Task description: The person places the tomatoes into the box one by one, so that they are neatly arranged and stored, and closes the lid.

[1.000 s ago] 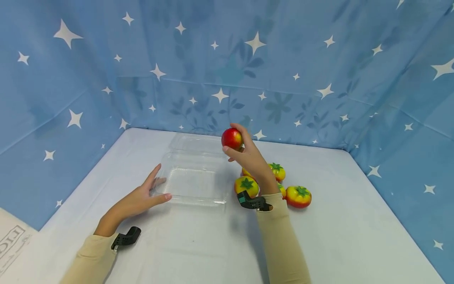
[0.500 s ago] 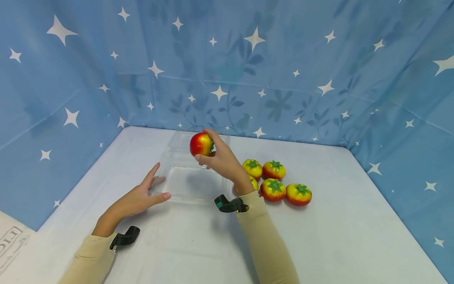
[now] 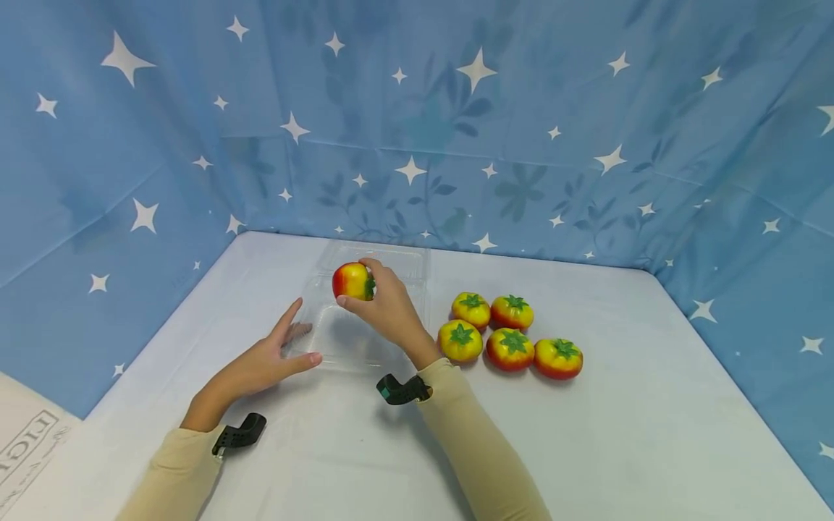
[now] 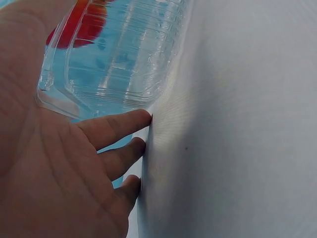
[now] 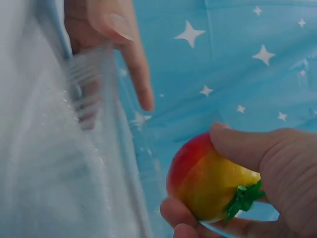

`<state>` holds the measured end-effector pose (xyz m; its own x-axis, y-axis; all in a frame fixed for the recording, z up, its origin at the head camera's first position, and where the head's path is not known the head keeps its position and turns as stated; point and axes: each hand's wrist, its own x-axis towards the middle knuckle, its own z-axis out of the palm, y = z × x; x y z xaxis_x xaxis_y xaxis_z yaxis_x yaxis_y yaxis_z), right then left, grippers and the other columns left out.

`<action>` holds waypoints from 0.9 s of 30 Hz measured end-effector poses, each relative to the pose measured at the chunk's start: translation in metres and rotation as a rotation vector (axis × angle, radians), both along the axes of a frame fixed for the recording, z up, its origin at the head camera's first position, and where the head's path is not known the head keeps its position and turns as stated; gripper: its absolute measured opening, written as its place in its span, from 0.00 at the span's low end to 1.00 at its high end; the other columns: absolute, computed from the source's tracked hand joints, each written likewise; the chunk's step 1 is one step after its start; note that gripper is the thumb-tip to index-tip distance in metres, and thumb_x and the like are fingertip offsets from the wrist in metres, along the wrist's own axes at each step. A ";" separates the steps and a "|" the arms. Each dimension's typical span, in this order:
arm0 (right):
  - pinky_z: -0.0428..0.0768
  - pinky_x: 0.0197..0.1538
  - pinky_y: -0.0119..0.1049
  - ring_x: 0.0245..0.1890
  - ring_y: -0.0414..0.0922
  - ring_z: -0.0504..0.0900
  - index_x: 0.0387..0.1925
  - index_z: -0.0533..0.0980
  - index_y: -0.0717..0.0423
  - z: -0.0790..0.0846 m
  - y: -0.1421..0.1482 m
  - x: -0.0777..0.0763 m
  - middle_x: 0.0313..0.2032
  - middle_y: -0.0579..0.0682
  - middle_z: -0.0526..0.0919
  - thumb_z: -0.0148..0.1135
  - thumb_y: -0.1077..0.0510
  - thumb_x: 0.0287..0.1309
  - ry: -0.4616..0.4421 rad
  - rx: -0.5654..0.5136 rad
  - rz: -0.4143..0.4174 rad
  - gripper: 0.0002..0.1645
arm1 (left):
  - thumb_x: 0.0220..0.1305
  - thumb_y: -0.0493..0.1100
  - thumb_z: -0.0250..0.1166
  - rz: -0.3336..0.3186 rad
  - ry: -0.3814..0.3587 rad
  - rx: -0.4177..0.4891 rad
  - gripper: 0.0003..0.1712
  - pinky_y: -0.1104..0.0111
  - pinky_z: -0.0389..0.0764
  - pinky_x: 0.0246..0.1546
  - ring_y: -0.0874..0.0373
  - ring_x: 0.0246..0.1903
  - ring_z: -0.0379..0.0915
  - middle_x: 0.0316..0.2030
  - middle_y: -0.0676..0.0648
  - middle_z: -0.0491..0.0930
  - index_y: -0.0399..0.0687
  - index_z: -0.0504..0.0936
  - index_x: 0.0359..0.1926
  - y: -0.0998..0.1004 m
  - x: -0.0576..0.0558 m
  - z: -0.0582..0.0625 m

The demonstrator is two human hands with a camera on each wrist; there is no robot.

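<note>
My right hand point(image 3: 393, 311) grips a red-and-yellow fruit point(image 3: 349, 281) with a green leafy top, thumb on one side and fingers on the other. It holds the fruit above the clear plastic box point(image 3: 339, 350), on its side in the air, leafy top turned toward the palm. At the box's left side, my left hand point(image 3: 267, 362) spreads its thumb and fingers around the near left corner. In the left wrist view, its fingertips point(image 4: 143, 119) reach down to the white tabletop beside the ribbed box wall point(image 4: 124, 74).
Several similar fruits point(image 3: 510, 350) stand clustered on the white table point(image 3: 625, 405), right of the box. The box's clear lid point(image 3: 397, 260) lies opened out behind it. A blue star-patterned curtain point(image 3: 430, 130) encloses the back and sides. Printed lettering point(image 3: 29, 441) shows at far left.
My right hand has carried the fruit leftward from above the box's right edge to over its interior, then a little lower. My left hand has stayed in place by the box.
</note>
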<state>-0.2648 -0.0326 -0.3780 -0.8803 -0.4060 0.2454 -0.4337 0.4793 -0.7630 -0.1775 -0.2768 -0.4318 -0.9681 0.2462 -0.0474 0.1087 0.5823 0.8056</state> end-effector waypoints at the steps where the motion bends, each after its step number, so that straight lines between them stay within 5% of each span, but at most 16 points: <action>1: 0.83 0.63 0.50 0.61 0.54 0.78 0.78 0.67 0.57 -0.002 -0.004 0.001 0.68 0.59 0.77 0.75 0.48 0.67 -0.003 0.015 -0.009 0.45 | 0.71 0.61 0.71 0.002 0.003 -0.002 0.67 0.25 0.58 0.68 0.26 0.77 0.54 0.80 0.30 0.59 0.56 0.30 0.88 0.000 0.000 0.000; 15: 0.85 0.59 0.47 0.52 0.54 0.81 0.77 0.68 0.58 -0.018 -0.032 0.012 0.62 0.62 0.78 0.76 0.52 0.67 -0.113 0.199 -0.078 0.43 | 0.70 0.62 0.71 0.009 0.009 -0.001 0.67 0.26 0.58 0.69 0.28 0.78 0.54 0.79 0.31 0.61 0.56 0.30 0.88 0.003 0.000 -0.001; 27: 0.86 0.55 0.43 0.47 0.53 0.83 0.73 0.69 0.61 -0.025 -0.051 0.009 0.57 0.61 0.80 0.76 0.49 0.68 -0.044 0.259 -0.103 0.41 | 0.71 0.61 0.70 0.003 0.023 0.006 0.66 0.26 0.57 0.70 0.28 0.78 0.53 0.78 0.31 0.62 0.55 0.30 0.88 0.002 -0.001 -0.002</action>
<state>-0.2559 -0.0833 -0.4034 -0.9277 -0.3580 0.1056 -0.3417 0.7009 -0.6261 -0.1783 -0.2747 -0.4335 -0.9697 0.2430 -0.0238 0.1249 0.5775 0.8067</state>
